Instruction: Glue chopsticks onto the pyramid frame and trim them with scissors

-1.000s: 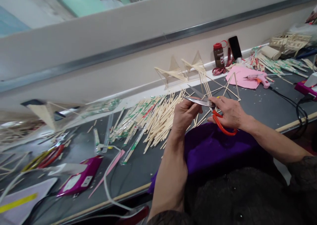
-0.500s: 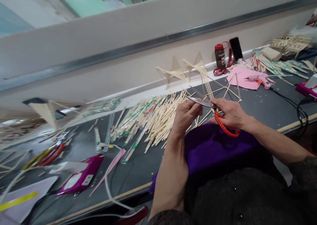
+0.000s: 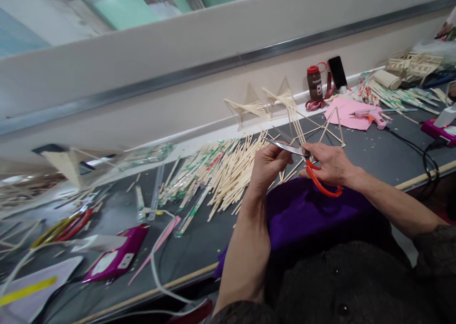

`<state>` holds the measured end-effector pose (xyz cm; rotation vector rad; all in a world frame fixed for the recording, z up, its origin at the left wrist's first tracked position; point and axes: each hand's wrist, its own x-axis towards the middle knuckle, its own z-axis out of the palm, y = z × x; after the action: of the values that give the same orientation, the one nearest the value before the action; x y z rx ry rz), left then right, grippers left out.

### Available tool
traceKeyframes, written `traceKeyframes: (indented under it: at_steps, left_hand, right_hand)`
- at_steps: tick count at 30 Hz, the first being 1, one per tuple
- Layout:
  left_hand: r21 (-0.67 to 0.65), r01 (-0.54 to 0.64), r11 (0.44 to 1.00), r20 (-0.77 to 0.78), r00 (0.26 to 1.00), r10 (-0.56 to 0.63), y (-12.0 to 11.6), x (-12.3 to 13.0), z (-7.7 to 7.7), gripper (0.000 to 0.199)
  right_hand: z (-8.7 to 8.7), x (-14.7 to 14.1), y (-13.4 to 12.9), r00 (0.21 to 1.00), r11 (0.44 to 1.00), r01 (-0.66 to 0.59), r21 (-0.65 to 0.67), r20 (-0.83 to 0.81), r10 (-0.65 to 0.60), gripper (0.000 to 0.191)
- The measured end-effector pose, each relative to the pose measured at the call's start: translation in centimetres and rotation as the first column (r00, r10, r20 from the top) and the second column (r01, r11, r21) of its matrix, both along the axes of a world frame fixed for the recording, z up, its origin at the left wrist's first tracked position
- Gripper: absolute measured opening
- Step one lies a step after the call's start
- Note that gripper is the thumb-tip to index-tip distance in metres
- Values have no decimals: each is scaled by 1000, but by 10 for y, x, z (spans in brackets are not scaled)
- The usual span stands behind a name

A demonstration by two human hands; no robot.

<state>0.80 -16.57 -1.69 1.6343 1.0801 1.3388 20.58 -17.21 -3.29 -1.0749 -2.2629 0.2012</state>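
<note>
Red-handled scissors (image 3: 322,181) are in my right hand (image 3: 329,164), whose fingers close around the pivot area; their blades are spread and point left. Close to the blades, my left hand (image 3: 270,165) is pinched closed; what it holds is too small to make out. A pile of bare wooden sticks (image 3: 233,176) lies on the grey table beside my left hand. Behind my hands stand a stick frame (image 3: 297,124) and twisted stick structures (image 3: 251,108). Purple cloth (image 3: 302,214) lies under my hands over my lap.
To the right are a pink glue gun (image 3: 370,115) on pink paper, a dark bottle (image 3: 315,84) and a phone (image 3: 337,72). Wrapped sticks (image 3: 192,172), a magenta power box (image 3: 117,253), pliers (image 3: 73,225) and a white cable lie left. A wall runs behind the table.
The view has shifted slightly. Both hands stay close together, with the scissors still held and their blades apart.
</note>
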Motion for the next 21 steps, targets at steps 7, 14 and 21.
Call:
traceKeyframes:
  at_steps: [7,14,21]
  left_hand:
    - [-9,2,1000,18,1000,-2,3,-4,-5,16]
    - [-40,-2,999,-2,1000,2,1,-5,-3,25]
    - [-57,74,996,-12,997,-75,-3,-3,4,34]
  right_hand:
    - [-3,-2,2,1000,1000,3,22,-16,-2,57]
    - [-4,0,4,1000,1000,-14,24,19,13,64]
    - [-8,-1,5,1000,999,-28,32,8,28,60]
